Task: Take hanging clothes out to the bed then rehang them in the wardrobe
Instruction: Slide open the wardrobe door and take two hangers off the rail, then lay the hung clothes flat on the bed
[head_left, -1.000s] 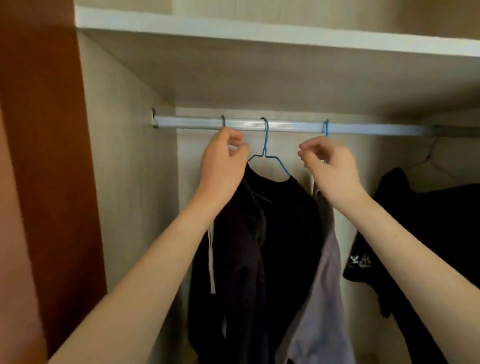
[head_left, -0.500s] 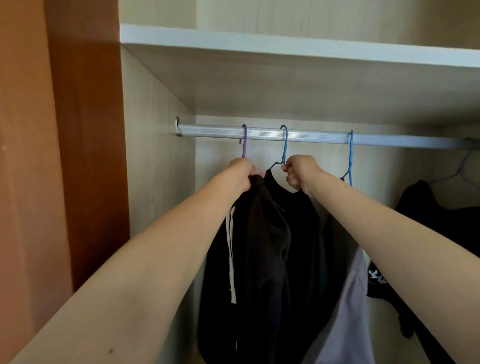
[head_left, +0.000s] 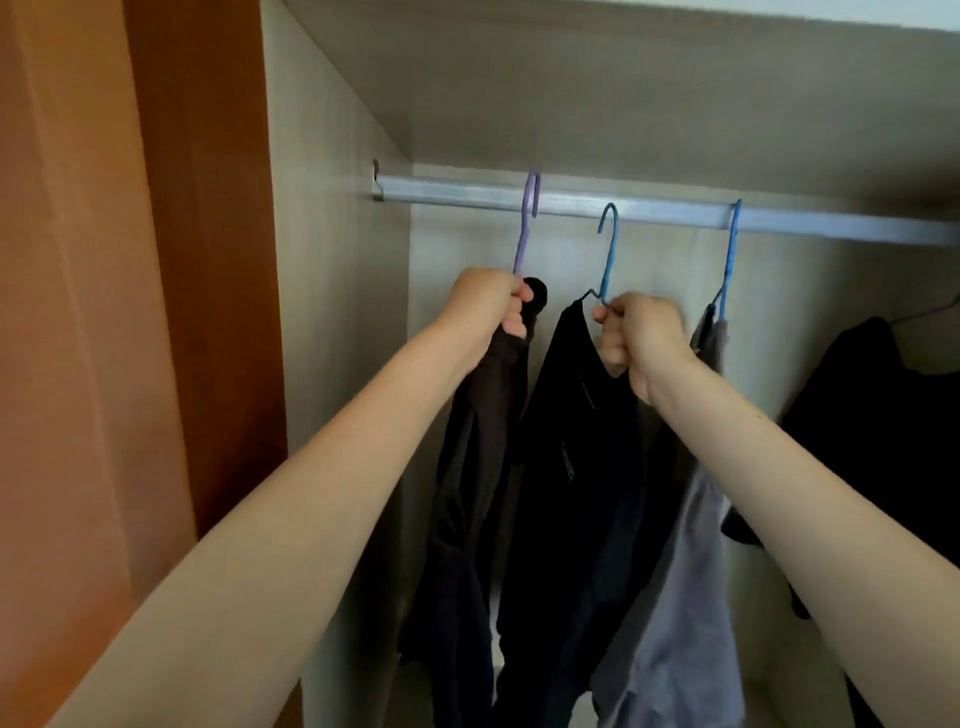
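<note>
Inside the wardrobe a silver rail (head_left: 649, 210) runs left to right. My left hand (head_left: 485, 309) is closed around the neck of a purple hanger (head_left: 527, 223) that carries a dark brown garment (head_left: 478, 467); its hook sits over the rail. My right hand (head_left: 641, 338) grips a blue hanger (head_left: 608, 249) with a black garment (head_left: 582, 467); that hook is just below the rail, off it. A second blue hanger (head_left: 731, 254) with a grey garment (head_left: 685, 597) hangs on the rail to the right.
An orange-brown wardrobe door (head_left: 104, 312) stands open at the left. The wardrobe's side wall (head_left: 332, 312) is close beside my left arm. A shelf (head_left: 623, 78) lies above the rail. More black clothing (head_left: 883, 415) hangs at the far right.
My right hand has moved from the rightmost hanger to the middle blue one and lifted its hook off the rail. My left hand slid down the purple hanger's neck and closed on it.
</note>
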